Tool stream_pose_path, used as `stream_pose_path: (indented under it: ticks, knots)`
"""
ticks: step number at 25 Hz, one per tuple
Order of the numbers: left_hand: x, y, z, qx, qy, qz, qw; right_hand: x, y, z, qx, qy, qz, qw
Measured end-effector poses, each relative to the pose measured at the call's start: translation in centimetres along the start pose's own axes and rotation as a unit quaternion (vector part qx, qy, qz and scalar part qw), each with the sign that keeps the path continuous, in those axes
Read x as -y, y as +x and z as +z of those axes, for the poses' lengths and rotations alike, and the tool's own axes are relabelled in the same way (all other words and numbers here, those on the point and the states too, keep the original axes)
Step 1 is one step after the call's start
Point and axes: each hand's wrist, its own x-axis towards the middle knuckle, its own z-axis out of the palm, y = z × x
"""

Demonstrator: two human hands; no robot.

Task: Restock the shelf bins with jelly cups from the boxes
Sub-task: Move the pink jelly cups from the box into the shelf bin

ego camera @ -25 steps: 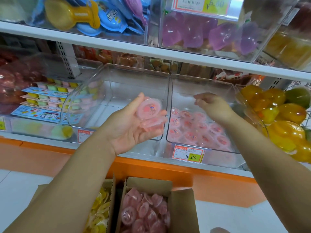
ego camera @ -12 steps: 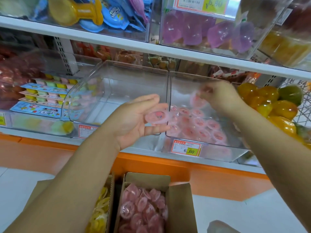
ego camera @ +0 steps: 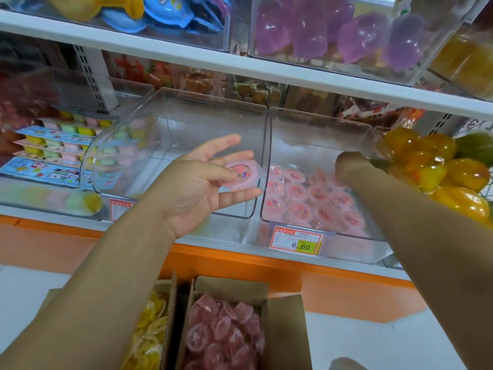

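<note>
reaching over a shop shelf (ego camera: 221,233), a left hand (ego camera: 194,188) is held palm-up with one jelly cup (ego camera: 241,174) pinched between the thumb and the spread fingers, just in front of the wall dividing two clear bins. the cup is shallow, round and clear, filled with pale pink jelly and sealed by a flat lid on which a small red and blue mark is printed; its words cannot be read. the right hand (ego camera: 346,166) is lowered inside the right-hand bin (ego camera: 320,124), over a layer of matching pink cups (ego camera: 298,201) laid lids-up; its fingers are hidden behind the wrist, so their state cannot be told. a red-bordered price tag (ego camera: 298,241) is fixed to that bin's front, with "6.60" printed in black on a yellow patch; the smaller lines are too fine to read. a second tag (ego camera: 120,209), below the left-hand bin (ego camera: 186,108), is partly covered by the left forearm. on the floor, an open cardboard box (ego camera: 282,324) is packed with more pink cups, and yellow cups (ego camera: 149,329) are seen in a second box (ego camera: 168,324) beside it. purple jellies (ego camera: 320,30) are stocked on the shelf above, and yellow fruit-shaped jellies (ego camera: 440,166) are piled at the right. blue packs (ego camera: 40,172) are stacked at the far left, their lettering not legible.
</note>
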Motion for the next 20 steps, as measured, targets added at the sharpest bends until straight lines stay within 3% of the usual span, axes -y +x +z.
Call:
stream_pose_path:
  ticks: [4, 9, 13, 16, 20]
  knots:
    - [0.1, 0.2, 0.0, 0.0, 0.002, -0.002, 1.0, -0.4, -0.4, 0.7, -0.01, 0.022, -0.014, 1.0]
    - [0.2, -0.2, 0.3, -0.002, -0.001, -0.008, 1.0, 0.0, -1.9, 1.2, 0.012, 0.221, -0.073, 0.973]
    - [0.2, -0.7, 0.5, 0.006, -0.006, -0.014, 1.0, 1.5, -3.8, 1.7, 0.051, 0.303, -0.105, 0.946]
    - [0.1, -1.0, 0.5, 0.01, -0.008, -0.018, 1.0, 0.3, -4.5, 0.8, 0.0, 0.442, -0.024, 0.897]
    - [0.3, -0.9, 0.5, 0.017, -0.008, -0.019, 1.0, -1.3, -6.2, -1.8, -0.04, 0.605, 0.07, 0.792]
